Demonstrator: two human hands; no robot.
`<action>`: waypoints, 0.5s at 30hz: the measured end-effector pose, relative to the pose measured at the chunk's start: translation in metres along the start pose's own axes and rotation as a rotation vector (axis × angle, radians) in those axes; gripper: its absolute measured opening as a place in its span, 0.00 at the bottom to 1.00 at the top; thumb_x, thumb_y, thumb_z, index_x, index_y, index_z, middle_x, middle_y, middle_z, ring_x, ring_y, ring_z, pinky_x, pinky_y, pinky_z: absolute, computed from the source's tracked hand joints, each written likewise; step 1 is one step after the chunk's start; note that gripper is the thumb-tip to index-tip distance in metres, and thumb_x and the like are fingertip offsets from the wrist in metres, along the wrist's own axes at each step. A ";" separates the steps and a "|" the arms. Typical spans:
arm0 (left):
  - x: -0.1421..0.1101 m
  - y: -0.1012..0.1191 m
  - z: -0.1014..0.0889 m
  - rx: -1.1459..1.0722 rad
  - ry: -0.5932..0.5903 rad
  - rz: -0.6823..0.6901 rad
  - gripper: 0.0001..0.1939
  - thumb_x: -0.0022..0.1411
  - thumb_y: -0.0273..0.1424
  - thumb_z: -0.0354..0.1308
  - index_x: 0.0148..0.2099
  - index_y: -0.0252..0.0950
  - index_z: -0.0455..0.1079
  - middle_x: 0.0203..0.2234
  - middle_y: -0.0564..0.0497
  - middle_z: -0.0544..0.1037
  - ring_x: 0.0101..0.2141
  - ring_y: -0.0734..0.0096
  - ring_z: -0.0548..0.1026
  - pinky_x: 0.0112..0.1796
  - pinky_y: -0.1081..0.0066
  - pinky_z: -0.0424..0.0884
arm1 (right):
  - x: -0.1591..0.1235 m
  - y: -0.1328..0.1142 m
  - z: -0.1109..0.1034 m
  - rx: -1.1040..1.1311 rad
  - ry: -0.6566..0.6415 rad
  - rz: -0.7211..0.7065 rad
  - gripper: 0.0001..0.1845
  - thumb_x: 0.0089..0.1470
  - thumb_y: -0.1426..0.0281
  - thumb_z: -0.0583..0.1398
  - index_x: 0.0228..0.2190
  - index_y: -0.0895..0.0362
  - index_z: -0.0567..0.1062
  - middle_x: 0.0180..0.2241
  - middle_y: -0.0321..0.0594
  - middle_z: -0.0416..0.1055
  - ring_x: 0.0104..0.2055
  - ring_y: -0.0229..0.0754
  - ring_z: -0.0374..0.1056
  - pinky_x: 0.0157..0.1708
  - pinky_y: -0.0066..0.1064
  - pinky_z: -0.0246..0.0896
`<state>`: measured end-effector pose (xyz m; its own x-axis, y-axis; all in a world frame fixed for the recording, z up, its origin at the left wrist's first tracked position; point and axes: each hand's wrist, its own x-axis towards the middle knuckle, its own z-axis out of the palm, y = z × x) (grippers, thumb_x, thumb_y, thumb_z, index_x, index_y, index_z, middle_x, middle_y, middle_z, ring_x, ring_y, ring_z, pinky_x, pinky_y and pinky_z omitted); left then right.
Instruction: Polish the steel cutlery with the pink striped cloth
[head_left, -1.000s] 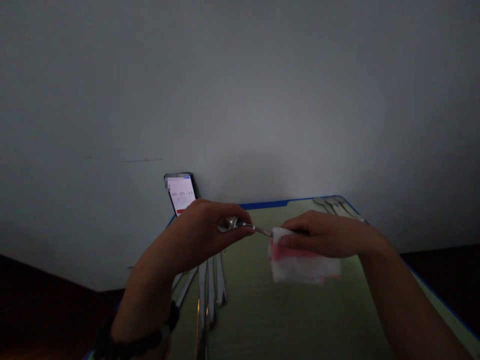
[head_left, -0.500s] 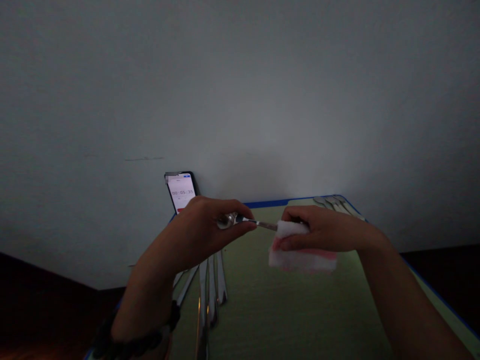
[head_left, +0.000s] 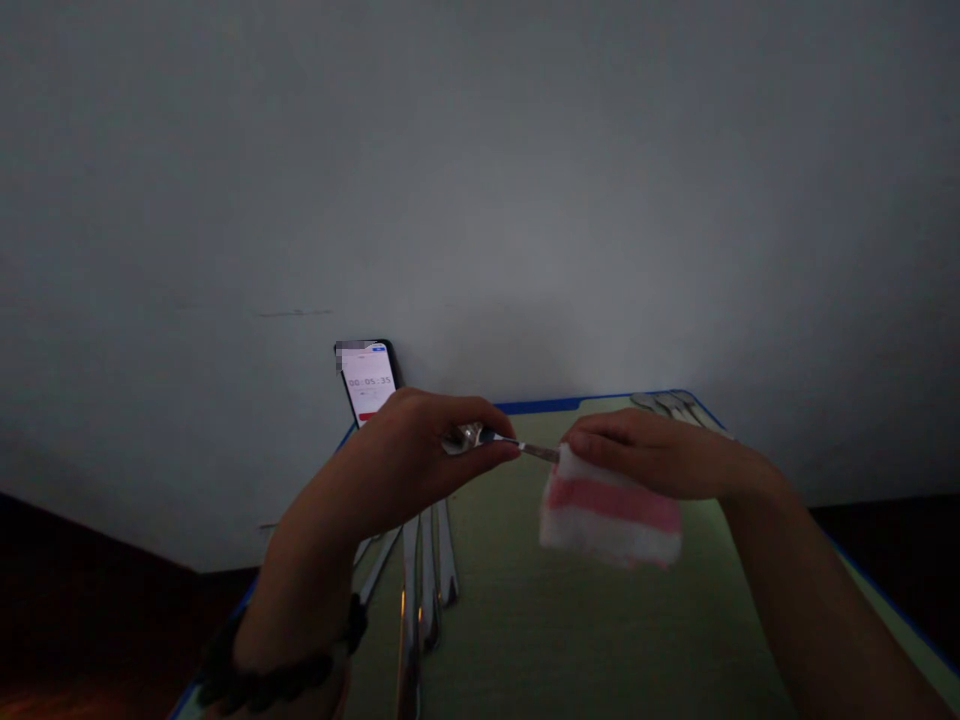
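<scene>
My left hand (head_left: 420, 445) is closed around the shiny head of a metal spoon (head_left: 540, 453), which it partly hides. The spoon's handle points right, level above the table, and its far end goes under a white and pink cloth (head_left: 611, 510). My right hand (head_left: 649, 452) is closed on the upper part of this cloth, pressing it over the handle end. The cloth's lower part hangs loose below the fingers.
Several metal knives (head_left: 427, 575) lie on the green tabletop (head_left: 570, 630) at the left, partly behind my left arm. Several pieces of cutlery (head_left: 670, 405) lie at the far right corner. A phone (head_left: 370, 380) showing a timer leans against the grey wall (head_left: 480, 200).
My right hand has turned over the cloth, so its fingers now lie on top and more of the pink stripe shows. The left hand still holds the spoon in about the same place.
</scene>
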<state>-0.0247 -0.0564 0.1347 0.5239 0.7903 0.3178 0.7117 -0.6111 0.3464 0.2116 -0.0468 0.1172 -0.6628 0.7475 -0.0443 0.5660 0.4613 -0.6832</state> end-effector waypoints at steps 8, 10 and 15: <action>0.001 0.000 0.000 0.007 -0.005 0.006 0.12 0.57 0.41 0.53 0.36 0.41 0.74 0.18 0.57 0.72 0.18 0.81 0.64 0.23 0.79 0.59 | -0.002 -0.003 -0.001 0.040 -0.024 -0.008 0.20 0.53 0.55 0.53 0.36 0.58 0.72 0.29 0.38 0.69 0.28 0.35 0.62 0.25 0.25 0.54; 0.001 0.001 0.001 0.000 -0.004 0.004 0.12 0.57 0.41 0.54 0.36 0.41 0.74 0.19 0.57 0.72 0.18 0.82 0.64 0.23 0.79 0.59 | -0.001 -0.005 -0.001 0.066 0.020 -0.003 0.19 0.52 0.56 0.55 0.36 0.58 0.72 0.29 0.38 0.70 0.29 0.35 0.63 0.26 0.26 0.55; 0.002 0.005 0.004 -0.045 -0.035 0.025 0.11 0.58 0.39 0.53 0.36 0.40 0.73 0.20 0.57 0.73 0.18 0.81 0.65 0.22 0.79 0.59 | 0.002 -0.003 0.003 0.154 0.088 -0.043 0.17 0.50 0.57 0.57 0.35 0.59 0.71 0.30 0.38 0.70 0.30 0.35 0.64 0.29 0.27 0.58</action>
<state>-0.0181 -0.0578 0.1341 0.5579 0.7754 0.2960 0.6770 -0.6314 0.3782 0.2068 -0.0479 0.1172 -0.6354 0.7707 0.0471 0.4515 0.4204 -0.7871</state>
